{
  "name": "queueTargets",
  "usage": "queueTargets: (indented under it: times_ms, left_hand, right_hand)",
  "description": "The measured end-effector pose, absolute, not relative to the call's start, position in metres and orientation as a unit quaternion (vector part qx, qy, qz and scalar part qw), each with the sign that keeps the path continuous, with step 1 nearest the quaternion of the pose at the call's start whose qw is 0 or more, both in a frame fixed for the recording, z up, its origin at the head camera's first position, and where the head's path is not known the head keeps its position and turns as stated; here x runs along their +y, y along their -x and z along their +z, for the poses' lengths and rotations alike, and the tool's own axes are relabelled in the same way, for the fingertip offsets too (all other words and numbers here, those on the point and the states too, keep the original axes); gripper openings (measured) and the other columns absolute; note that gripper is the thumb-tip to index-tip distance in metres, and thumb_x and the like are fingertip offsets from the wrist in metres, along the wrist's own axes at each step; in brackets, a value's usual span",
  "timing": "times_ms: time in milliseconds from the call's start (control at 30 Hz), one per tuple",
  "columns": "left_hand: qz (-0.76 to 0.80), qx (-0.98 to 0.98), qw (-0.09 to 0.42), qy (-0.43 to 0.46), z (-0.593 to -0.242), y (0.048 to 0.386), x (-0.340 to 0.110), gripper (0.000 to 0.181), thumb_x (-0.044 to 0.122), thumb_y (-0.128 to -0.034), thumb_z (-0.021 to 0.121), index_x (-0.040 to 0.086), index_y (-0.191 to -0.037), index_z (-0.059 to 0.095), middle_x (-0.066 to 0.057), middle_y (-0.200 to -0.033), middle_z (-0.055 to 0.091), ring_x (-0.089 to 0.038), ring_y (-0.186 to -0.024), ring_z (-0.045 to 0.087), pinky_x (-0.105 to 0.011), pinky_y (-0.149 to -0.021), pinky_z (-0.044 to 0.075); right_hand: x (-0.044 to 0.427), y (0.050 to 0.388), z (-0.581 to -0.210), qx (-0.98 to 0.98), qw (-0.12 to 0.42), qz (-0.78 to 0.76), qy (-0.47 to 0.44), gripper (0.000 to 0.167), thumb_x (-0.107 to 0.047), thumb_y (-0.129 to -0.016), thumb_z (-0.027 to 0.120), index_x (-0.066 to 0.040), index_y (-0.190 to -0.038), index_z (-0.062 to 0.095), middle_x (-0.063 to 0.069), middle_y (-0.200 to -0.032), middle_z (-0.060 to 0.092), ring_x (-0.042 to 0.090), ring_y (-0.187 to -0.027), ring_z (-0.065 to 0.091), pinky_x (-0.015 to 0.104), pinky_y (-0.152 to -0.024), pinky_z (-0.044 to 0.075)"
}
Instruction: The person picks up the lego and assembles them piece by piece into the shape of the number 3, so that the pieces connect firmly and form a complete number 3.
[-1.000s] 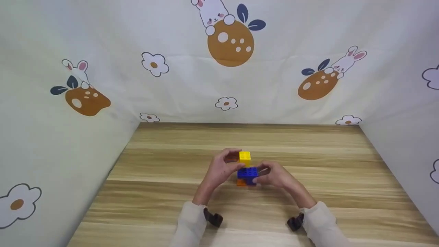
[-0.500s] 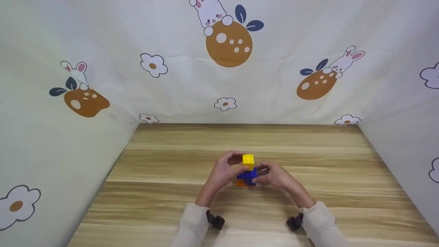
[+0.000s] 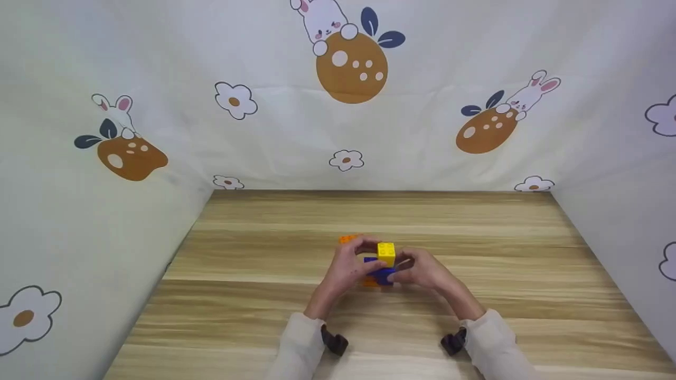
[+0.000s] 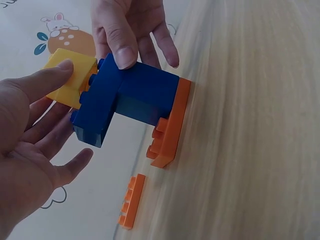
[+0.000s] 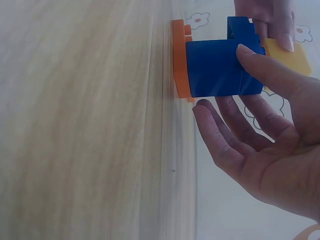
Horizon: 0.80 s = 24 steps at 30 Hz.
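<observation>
Loose orange brick (image 3: 347, 239) on table (image 3: 475, 232) beyond left hand (image 3: 348, 268), which partly hides upper blue brick (image 4: 100, 100). Left thumb and fingers pinch yellow block (image 3: 386, 255), studs up, at that brick's studs; contact unclear. Right hand (image 3: 426, 269) grips the blue stack, upper brick's long axis left-right.

Head view: from above, forward and down, farther off. Wrist views: close, tilted sideways, sharing blue bricks (image 4: 147, 90), upper frame.

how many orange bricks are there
2: one orange brick under the blue bricks, and a loose orange brick on the table beyond the left hand. More could be hidden.
</observation>
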<state>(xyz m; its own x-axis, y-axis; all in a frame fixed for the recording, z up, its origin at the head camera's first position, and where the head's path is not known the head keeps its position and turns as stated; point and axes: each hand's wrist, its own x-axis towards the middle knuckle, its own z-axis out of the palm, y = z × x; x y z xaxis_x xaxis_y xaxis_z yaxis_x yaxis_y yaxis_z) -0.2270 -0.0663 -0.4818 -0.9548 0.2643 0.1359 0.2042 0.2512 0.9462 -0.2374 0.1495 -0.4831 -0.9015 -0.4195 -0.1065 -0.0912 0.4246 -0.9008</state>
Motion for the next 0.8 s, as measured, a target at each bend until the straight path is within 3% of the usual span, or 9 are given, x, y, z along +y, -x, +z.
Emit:
queueTargets:
  times_ms: [167, 800]
  left_hand:
    - [0.595, 0.790, 0.039, -0.139, -0.4835, 0.2275, -0.0654, 0.041, 0.033, -0.0845, 0.080, 0.023, -0.121, 0.065, 0.002, -0.121, 0.069, -0.018, -0.118, 0.063, -0.044, -0.107, 0.049]
    - [0.595, 0.787, 0.062, -0.152, -0.4885, 0.2280, -0.0674, 0.040, 0.031, -0.0865, 0.078, 0.021, -0.122, 0.065, 0.001, -0.122, 0.068, -0.020, -0.121, 0.062, -0.043, -0.107, 0.050]
  right_hand:
    - [0.1486, 0.2367, -0.4822, 0.828, 0.162, -0.515, 0.151, 0.044, -0.015, -0.082, 0.082, 0.001, -0.118, 0.065, 0.021, -0.118, 0.068, 0.028, -0.105, 0.069, 0.037, -0.086, 0.059]
    - [0.1480, 0.2397, -0.4852, 0.833, 0.151, -0.507, 0.164, 0.039, -0.012, -0.082, 0.082, 0.003, -0.115, 0.065, 0.021, -0.114, 0.069, 0.030, -0.103, 0.069, 0.035, -0.085, 0.059]
